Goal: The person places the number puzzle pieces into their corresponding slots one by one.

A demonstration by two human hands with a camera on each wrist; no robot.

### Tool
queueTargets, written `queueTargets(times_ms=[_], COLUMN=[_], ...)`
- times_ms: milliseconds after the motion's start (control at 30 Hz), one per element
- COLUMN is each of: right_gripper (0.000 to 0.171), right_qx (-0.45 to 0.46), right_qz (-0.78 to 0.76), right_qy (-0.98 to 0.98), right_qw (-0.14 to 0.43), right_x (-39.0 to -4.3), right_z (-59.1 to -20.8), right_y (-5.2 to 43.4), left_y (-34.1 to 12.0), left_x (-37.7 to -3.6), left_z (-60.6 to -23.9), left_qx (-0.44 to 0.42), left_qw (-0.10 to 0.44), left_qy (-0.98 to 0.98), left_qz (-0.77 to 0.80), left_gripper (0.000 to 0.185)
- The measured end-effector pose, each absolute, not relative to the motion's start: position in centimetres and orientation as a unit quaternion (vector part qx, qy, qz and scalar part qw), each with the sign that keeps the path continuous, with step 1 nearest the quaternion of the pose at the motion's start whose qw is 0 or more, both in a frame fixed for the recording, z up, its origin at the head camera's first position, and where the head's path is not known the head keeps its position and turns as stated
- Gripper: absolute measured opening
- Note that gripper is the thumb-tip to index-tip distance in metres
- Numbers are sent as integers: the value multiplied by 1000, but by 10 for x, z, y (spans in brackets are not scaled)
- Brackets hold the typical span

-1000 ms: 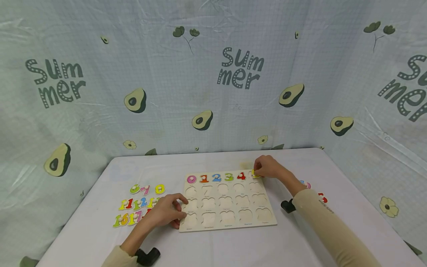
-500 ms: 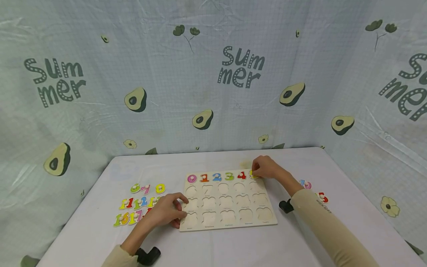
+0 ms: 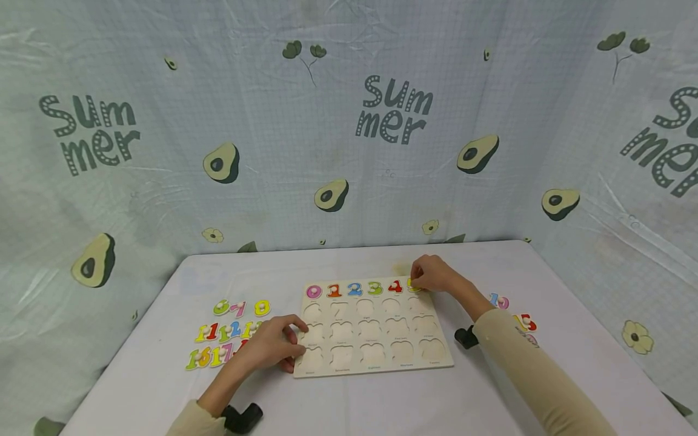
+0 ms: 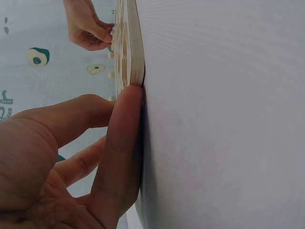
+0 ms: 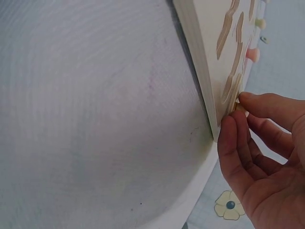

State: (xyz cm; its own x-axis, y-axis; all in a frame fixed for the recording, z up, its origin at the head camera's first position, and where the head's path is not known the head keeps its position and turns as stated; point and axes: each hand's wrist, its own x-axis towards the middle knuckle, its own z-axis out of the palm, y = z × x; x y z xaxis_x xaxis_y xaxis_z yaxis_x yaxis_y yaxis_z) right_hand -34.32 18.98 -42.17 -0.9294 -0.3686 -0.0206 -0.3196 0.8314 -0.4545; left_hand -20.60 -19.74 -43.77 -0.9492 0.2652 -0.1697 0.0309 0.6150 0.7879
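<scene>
Right hand (image 3: 433,274) at the far right corner of the wooden number board (image 3: 373,330), fingers curled, pinching the yellow number piece (image 3: 414,287) sitting in the top row's last slot, next to red 4 (image 3: 395,286). Left hand (image 3: 271,345) rests on the board's near left edge, fingers fairly straight, thumb pressed to the edge, gripping nothing. Board lies flat on the white counter (image 3: 136,387). Loose number pieces (image 3: 229,336) lie left of the board, a few more (image 3: 512,312) to its right.
</scene>
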Motion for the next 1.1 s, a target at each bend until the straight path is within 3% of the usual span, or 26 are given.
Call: queueTargets(times_ms=[733,1100], right_gripper=[7,28], right_qx=[-162,-161], right_qz=[-243,-243], right_qy=[954,952], right_qw=[69,86], right_x=[-342,-332], right_z=[-425,-419], right_y=[190,197], left_y=[-197,-197], left_x=[-205,-207], left_z=[-436,-437], left_qx=[80,77], left_qw=[133,140], left_qy=[892,890], left_qz=[424,426], left_gripper=[35,35])
